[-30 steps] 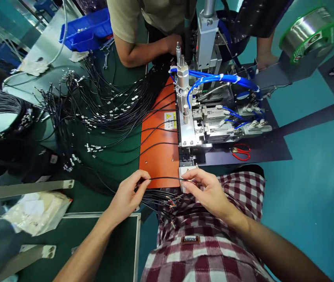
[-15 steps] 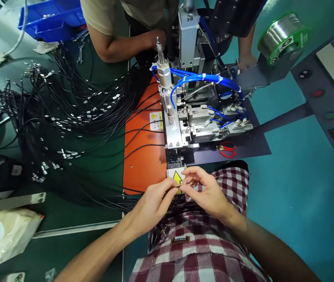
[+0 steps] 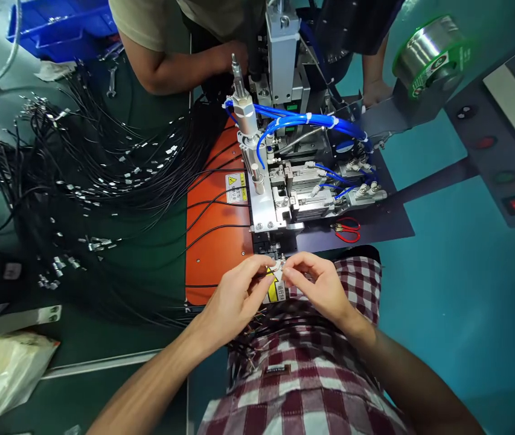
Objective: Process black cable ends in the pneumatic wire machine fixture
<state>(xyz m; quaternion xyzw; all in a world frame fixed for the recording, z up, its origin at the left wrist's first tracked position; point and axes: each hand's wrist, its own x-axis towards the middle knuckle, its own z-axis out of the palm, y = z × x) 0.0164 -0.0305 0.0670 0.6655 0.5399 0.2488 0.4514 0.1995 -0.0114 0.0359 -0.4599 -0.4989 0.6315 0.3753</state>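
My left hand is closed in a pinch on a thin black cable, which runs in from the left across the orange plate. Thin wire ends stick out past its fingertips. Opposite it, my right hand pinches at those wire ends with thumb and forefinger; exactly what lies between its fingertips is too small to make out. Both hands are just above a white label with a yellow arrow, at the near end of a metal machine. Several black cables lead into the machine's left side.
Bundles of black cables with metal ends spread over the green table at left. Red-handled scissors lie right of the machine. A solder spool hangs at upper right. Blue bins stand at upper left. Another person's arm rests behind the machine.
Both hands have risen slightly toward the machine, and the fingertips have moved up the arrow label, uncovering its lower part. The camera view has shifted a little.
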